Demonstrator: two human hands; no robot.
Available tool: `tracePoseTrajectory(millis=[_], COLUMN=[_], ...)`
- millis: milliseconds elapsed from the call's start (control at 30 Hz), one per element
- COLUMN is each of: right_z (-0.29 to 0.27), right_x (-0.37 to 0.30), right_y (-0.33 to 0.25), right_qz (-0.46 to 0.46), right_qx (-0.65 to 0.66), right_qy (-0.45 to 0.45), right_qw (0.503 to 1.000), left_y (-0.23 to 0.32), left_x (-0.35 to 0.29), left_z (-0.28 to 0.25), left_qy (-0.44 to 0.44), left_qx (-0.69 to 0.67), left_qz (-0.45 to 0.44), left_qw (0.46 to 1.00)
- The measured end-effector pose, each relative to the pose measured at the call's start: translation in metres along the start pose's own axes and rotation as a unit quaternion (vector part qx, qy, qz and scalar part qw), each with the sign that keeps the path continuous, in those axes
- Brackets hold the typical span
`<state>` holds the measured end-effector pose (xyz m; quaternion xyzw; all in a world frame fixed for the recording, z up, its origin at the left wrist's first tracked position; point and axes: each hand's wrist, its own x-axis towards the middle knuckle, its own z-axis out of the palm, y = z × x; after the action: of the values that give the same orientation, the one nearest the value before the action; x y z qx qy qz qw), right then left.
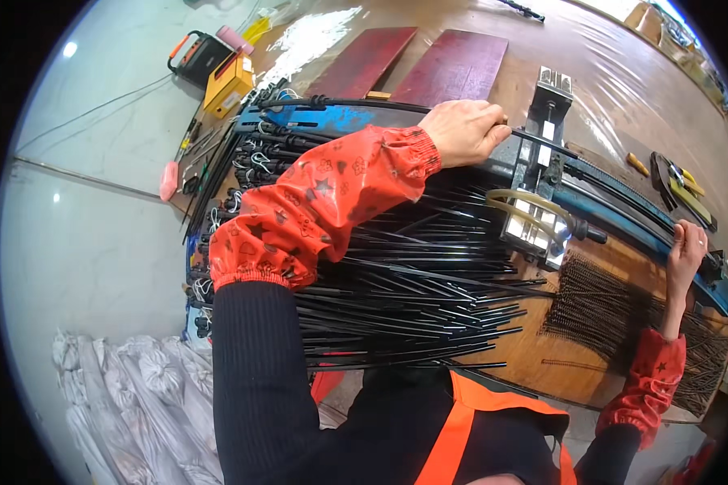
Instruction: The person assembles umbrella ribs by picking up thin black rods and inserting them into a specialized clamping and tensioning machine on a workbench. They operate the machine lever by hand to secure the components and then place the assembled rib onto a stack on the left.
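My left hand (465, 133) is closed round a long black rod (384, 103) that lies along a blue metal rail (323, 119). Past my fist the rod carries on to the right, across a metal clamp fixture (547, 137) with a bent yellowish hose (519, 198). My right hand (687, 249) is closed in a pinch at the rail's right end, beside the dark strip lying there; what its fingertips hold is too small to make out. Under my left arm lies a large heap of black rods (429, 283), several with white loops at their left ends.
Bundles of thin dark springs (598, 303) lie on the wooden table at right. Beyond the rail are dark red boards (453, 65), pliers (687, 186) and a wooden-handled tool (637, 165). A yellow box (228, 85) stands far left; white wrapped bundles (137, 396) lie lower left.
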<state>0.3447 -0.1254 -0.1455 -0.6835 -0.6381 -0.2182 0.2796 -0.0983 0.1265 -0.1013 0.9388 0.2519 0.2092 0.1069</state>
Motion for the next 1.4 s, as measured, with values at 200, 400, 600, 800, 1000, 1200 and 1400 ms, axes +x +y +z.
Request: tracePoseTrajectory(millis=[200,400,600,800,1000,1200,1400], right_z=[0.006,-0.001,-0.018,-0.006,0.006,0.02,0.02], right_x=[0.0,-0.007,-0.004,-0.014,-0.022,-0.019,-0.009], right_y=[0.003,0.005,-0.043,-0.136,-0.163,-0.171,-0.142], right_qz=[0.007,0.037,-0.015,-0.031,-0.026,0.028,0.113], right_qx=[0.009,-0.018,-0.013,0.034,0.132,0.319,0.337], right_qy=[0.02,0.009,0.013,0.007,-0.026,-0.064,-0.246], right_qw=[1.0,0.999,1.0,0.999,0.991,0.945,0.902], left_y=[0.002,-0.002,-0.006,0.009,-0.003,-0.001,-0.004], left_x=[0.005,0.003,0.014,0.012,0.013,0.009,0.023], left_z=[0.017,0.011,0.014,0.02,0.028,0.032,0.049], left_qy=[0.046,0.035,-0.058,-0.039,-0.023,0.023,0.074], left_qx=[-0.054,-0.083,0.005,0.088,0.125,0.141,0.143], left_qz=[-0.005,-0.02,0.028,-0.022,0.01,0.045,0.152], left_qw=[0.997,0.996,0.998,0.995,0.992,0.989,0.975])
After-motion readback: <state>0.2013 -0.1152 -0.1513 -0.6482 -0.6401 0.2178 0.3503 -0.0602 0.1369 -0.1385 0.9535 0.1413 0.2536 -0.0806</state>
